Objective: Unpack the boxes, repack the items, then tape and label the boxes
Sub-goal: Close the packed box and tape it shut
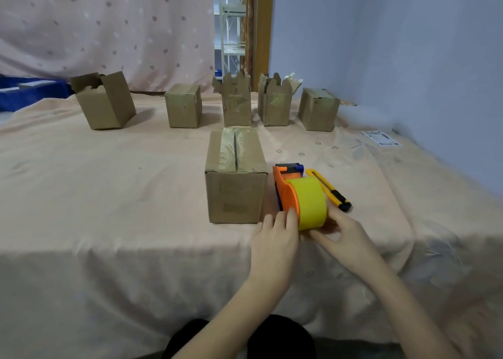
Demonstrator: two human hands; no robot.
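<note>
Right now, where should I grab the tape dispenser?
Probably by the orange frame of the tape dispenser, coming from the near side. The yellow roll bulges toward the utility knife, and the box crowds its left.

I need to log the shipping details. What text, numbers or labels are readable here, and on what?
None can be read.
Shipping label lying on the cloth: printed lines and barcodes, too small and blurred.
Nearest box: faint patch on its front, illegible.
</note>
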